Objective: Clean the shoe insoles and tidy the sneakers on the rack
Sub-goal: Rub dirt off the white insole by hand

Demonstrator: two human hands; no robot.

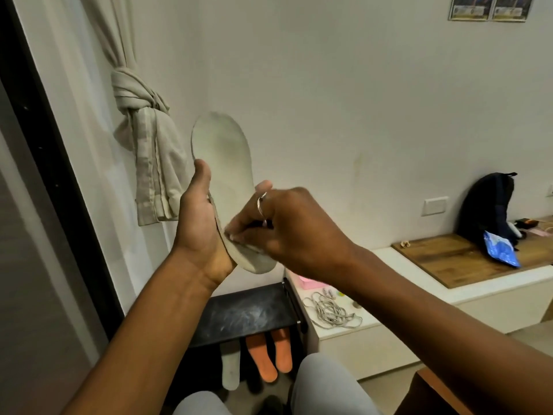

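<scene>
Left hand (199, 223) grips a pale insole (223, 151) upright.
Right hand (287, 226) pinches a white cloth (237, 236), mostly hidden under fingers.

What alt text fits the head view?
A person's left hand holds a pale insole upright while the right hand rubs its lower end with a small white wipe pinched in the fingers. Below, a dusty black rack stands over two orange insoles and a grey-white insole.
</scene>
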